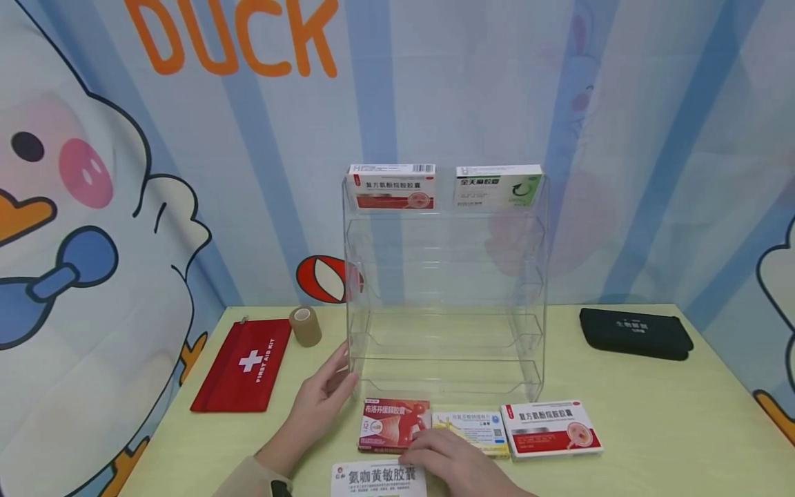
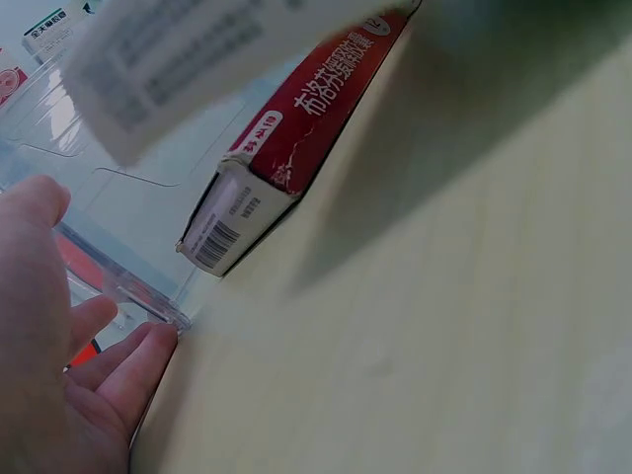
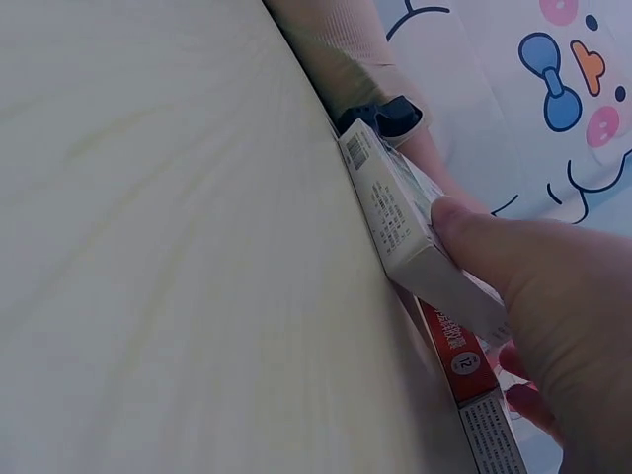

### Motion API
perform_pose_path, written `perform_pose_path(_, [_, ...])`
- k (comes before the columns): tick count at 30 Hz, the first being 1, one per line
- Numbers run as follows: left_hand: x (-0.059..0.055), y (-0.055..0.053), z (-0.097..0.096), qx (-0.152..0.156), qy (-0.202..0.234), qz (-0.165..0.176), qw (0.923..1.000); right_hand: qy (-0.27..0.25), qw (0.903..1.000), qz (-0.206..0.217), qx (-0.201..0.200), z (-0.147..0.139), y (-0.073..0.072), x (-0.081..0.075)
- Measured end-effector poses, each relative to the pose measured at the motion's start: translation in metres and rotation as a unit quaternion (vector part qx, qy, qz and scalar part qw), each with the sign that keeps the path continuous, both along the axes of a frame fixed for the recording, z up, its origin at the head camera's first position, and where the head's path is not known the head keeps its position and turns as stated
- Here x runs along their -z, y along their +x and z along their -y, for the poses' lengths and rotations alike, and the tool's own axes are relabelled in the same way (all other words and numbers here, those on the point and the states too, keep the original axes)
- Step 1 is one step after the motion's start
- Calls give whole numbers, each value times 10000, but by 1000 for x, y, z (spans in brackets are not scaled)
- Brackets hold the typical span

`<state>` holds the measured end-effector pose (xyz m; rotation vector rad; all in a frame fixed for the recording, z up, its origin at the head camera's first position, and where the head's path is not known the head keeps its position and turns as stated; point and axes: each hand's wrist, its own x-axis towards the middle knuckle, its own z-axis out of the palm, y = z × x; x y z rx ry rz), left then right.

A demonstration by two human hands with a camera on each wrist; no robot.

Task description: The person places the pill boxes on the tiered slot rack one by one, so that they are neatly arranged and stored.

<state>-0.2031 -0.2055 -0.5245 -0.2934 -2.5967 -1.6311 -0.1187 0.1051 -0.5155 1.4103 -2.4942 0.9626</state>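
My left hand [image 1: 319,400] is at the lower left side of a clear acrylic display rack [image 1: 447,359]. Its extended fingers touch the rack near the base, as the left wrist view shows. With my right hand [image 1: 459,464] I grip a white medicine box [image 1: 379,480], thumb on its face in the right wrist view; the box is raised at the near edge. Beyond it lie a red medicine box [image 1: 394,424], a white-and-yellow medicine box [image 1: 475,424], partly hidden by my right hand, and a white-and-red medicine box [image 1: 551,428], side by side before the rack.
On the rack's top tier stand a red-and-white box [image 1: 394,188] and a green-and-white box [image 1: 498,186]. A red first aid pouch [image 1: 242,366] and a brown tape roll [image 1: 306,326] lie at the left. A black zip case [image 1: 635,333] is at the back right.
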Motion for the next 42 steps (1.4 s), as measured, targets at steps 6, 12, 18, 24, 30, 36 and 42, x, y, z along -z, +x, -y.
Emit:
perform_pose_path(6, [0,0,0,11,-3,31,10000,-387,9990,100,-201,0,1,-2])
perform_pose_path(12, [0,0,0,-24,-42,38,10000,-879,9950,430,-216,4,2,-4])
perform_pose_path(18, [0,0,0,20,22,9,10000,-1311,9913,97,-48,4,0,-8])
perform_pose_path(24, [1,-1,0,22,-4,-8,10000,-1565,9865,-264,399,0,-5,-19])
perform_pose_path(30, [2,0,-1,-8,-21,11,10000,-2049,9750,-663,548,-7,-19,-32])
perform_pose_path(36, [2,1,-1,-5,18,27,10000,-2083,9687,-926,978,-17,-34,-50])
perform_pose_path(42, [0,1,-2,-17,-17,38,10000,-2007,9612,-1252,1417,-31,-53,-80])
